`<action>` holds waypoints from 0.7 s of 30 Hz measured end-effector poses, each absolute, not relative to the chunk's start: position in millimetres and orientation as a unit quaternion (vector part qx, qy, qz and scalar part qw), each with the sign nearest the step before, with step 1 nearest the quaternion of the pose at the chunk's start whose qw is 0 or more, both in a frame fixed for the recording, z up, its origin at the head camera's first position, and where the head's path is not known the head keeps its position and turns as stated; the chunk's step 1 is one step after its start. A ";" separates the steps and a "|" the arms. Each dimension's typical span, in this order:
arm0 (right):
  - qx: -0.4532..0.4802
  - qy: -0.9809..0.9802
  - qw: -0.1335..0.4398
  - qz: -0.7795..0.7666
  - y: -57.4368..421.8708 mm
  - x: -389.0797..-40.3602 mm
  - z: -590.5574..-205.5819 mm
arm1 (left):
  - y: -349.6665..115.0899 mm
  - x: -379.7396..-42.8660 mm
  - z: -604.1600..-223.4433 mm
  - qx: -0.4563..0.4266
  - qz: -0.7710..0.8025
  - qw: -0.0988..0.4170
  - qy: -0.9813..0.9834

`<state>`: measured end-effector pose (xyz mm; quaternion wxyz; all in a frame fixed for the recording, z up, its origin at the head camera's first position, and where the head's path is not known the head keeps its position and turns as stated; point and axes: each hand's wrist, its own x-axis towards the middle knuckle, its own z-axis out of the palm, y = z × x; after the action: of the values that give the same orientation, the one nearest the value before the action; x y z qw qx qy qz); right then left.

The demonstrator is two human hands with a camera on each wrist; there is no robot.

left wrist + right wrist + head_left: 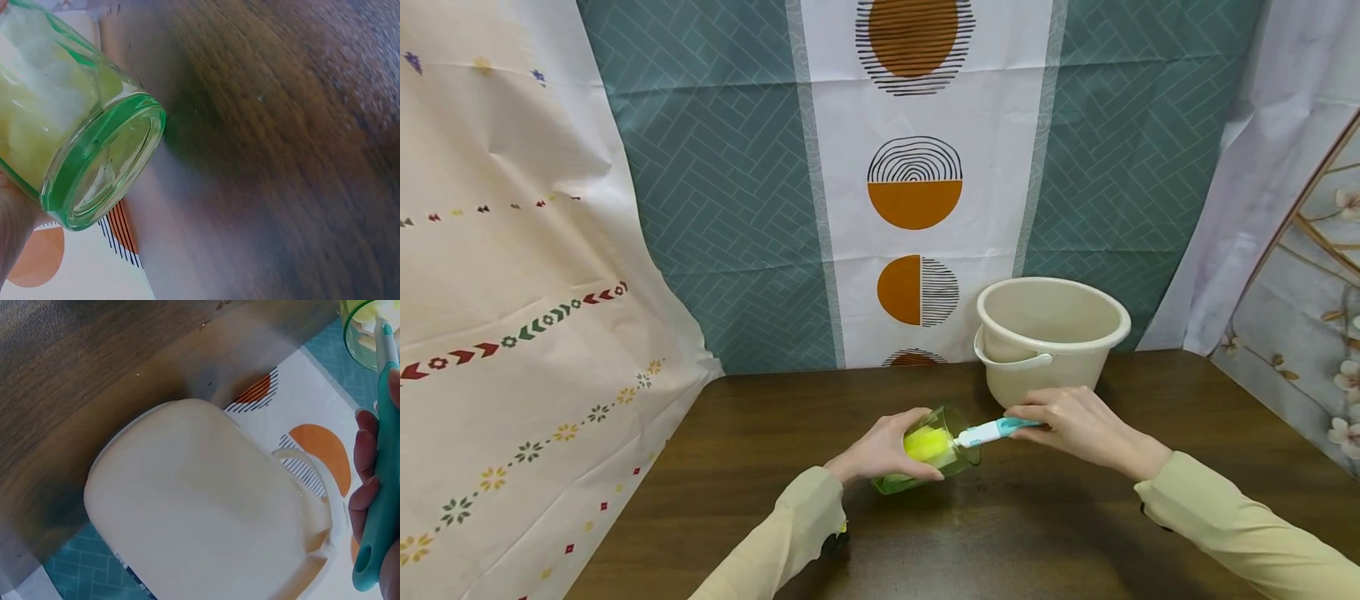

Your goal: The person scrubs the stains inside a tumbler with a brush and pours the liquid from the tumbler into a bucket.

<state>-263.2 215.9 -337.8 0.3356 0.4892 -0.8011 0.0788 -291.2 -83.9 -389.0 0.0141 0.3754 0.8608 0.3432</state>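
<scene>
Near the middle of the head view, my left hand (pixel 880 452) grips a clear green glass (pixel 897 485) tipped on its side, its mouth towards the right. The thick glass base (pixel 103 162) fills the near part of the left wrist view, above the wooden surface. My right hand (pixel 1078 427) holds the teal-and-white handle of a cup brush (pixel 988 432), fingers curled round it. The brush's yellow sponge head (pixel 928 445) is inside the glass. Teal handle (pixel 382 462) and curled fingers show at the right edge of the right wrist view.
A cream bucket (pixel 1026 385) with a handle stands at the back right of the brown wooden table (pixel 760 425), just behind my right hand. Patterned cloth (pixel 722 183) hangs behind the table and at both sides. Small water drops dot the tabletop.
</scene>
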 end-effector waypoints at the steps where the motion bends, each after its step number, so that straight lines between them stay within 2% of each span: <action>1: 0.489 -0.801 0.335 0.078 216.8 -263.4 -337.5 | -83.8 -291.1 -389.1 0.374 0.343 0.015 0.862; 21: 0.498 -0.807 0.303 0.100 227.1 -264.3 -340.7 | -83.4 -291.0 -389.2 0.363 0.343 0.032 0.866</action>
<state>-264.3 227.1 -340.7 0.3028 0.4977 -0.8067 0.0995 -291.0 -83.4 -389.2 0.0324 0.3627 0.8659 0.3429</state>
